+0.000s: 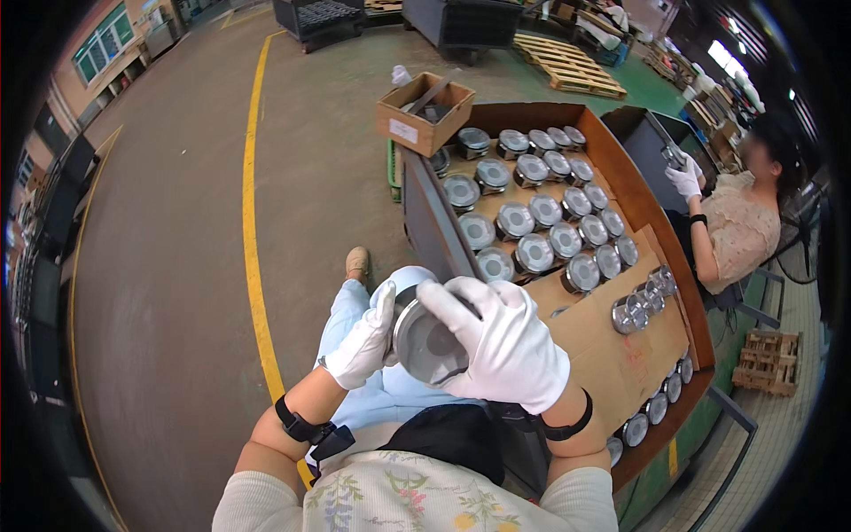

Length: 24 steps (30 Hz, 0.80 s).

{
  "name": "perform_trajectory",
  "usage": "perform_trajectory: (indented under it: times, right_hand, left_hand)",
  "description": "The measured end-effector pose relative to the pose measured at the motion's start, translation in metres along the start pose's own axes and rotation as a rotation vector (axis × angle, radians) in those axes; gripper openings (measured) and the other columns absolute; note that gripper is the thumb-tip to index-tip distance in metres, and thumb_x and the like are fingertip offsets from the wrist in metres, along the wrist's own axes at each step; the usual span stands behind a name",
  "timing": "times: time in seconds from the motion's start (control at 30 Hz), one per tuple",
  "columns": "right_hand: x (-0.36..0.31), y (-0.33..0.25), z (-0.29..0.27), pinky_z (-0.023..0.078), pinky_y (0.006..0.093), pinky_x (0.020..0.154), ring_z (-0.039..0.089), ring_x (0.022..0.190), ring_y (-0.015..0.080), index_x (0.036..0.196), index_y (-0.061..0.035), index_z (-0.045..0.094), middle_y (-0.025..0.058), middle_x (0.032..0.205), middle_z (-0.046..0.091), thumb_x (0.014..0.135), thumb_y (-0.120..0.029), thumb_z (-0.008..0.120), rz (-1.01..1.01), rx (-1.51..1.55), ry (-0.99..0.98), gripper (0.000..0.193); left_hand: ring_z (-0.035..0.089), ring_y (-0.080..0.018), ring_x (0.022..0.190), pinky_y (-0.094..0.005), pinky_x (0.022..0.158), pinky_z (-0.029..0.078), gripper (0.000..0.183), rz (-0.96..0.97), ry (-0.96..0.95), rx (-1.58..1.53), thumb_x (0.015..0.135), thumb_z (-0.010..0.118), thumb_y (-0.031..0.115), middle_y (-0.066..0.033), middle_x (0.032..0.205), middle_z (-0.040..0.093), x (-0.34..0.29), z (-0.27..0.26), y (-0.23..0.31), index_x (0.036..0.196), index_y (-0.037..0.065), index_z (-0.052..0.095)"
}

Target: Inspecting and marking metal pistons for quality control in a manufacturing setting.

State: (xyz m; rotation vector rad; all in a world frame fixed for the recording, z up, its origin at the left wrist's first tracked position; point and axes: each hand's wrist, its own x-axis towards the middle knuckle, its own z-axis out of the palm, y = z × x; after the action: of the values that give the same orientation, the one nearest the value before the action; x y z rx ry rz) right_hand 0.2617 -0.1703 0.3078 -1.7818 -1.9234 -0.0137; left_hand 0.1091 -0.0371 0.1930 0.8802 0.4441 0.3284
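Between my two gloved hands, above my lap, is a grey metal piston (427, 341), its round crown turned up toward me. My left hand (365, 340) grips its left side, and my right hand (501, 341) wraps over its top and right side, hiding part of the rim. Both hands wear white gloves. To the right of my hands, rows of similar pistons (534, 254) stand crown up in a large brown-walled bin (612, 146). A cardboard sheet (612, 363) lies over part of the bin, with several shiny pistons (630, 314) on it.
A small wooden box (425, 133) with dark pieces rests on the bin's far left corner. At the right a seated co-worker (731, 213) in white gloves holds a metal part beside a dark bin (651, 164). Wooden pallets (567, 66) and dark carts (461, 27) stand farther back.
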Motion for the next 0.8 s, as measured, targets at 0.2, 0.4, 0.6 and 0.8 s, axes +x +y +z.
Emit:
perform_trajectory:
  times: [0.2, 0.4, 0.6, 0.8]
  right_hand:
    - [0.013, -0.009, 0.021, 0.046, 0.0416, 0.087, 0.059, 0.099, 0.0342, 0.141, -0.0086, 0.042, 0.0101, 0.119, 0.059, 0.057, -0.027, 0.082, -0.214, 0.130, -0.007, 0.095]
    - [0.005, -0.017, 0.045, 0.047, 0.0412, 0.088, 0.061, 0.102, 0.0321, 0.137, -0.0009, 0.040, 0.0192, 0.117, 0.060, 0.063, -0.043, 0.086, 0.011, 0.391, 0.145, 0.097]
    - [0.007, -0.040, 0.059, 0.054, 0.0316, 0.069, 0.064, 0.075, 0.0161, 0.125, 0.0023, 0.047, 0.0084, 0.093, 0.065, 0.074, -0.025, 0.083, 0.831, 1.375, -0.108, 0.068]
    - [-0.004, -0.035, 0.070, 0.050, 0.0290, 0.081, 0.058, 0.101, 0.0164, 0.122, -0.0005, 0.046, 0.0115, 0.116, 0.057, 0.065, -0.013, 0.088, 0.440, 1.196, 0.236, 0.072]
  left_hand:
    - [0.066, -0.0173, 0.097, -0.0309, 0.076, 0.056, 0.046, 0.125, 0.204, -0.356, 0.101, 0.044, 0.039, -0.0092, 0.115, 0.063, -0.034, 0.004, 0.011, 0.139, 0.014, 0.039]
    - [0.060, -0.0253, 0.113, -0.0397, 0.096, 0.050, 0.057, 0.167, 0.040, -0.657, 0.098, 0.048, 0.047, -0.0128, 0.129, 0.056, -0.043, -0.004, 0.021, 0.143, 0.016, 0.032]
    - [0.058, -0.0236, 0.112, -0.0373, 0.100, 0.044, 0.076, 0.268, 0.086, -0.375, 0.093, 0.041, 0.065, -0.0119, 0.126, 0.058, -0.045, -0.014, 0.014, 0.136, 0.003, 0.046]
    - [0.056, -0.0233, 0.115, -0.0353, 0.101, 0.043, 0.066, 0.257, 0.106, 0.149, 0.098, 0.039, 0.056, -0.0110, 0.126, 0.058, -0.050, -0.032, 0.017, 0.133, 0.001, 0.048]
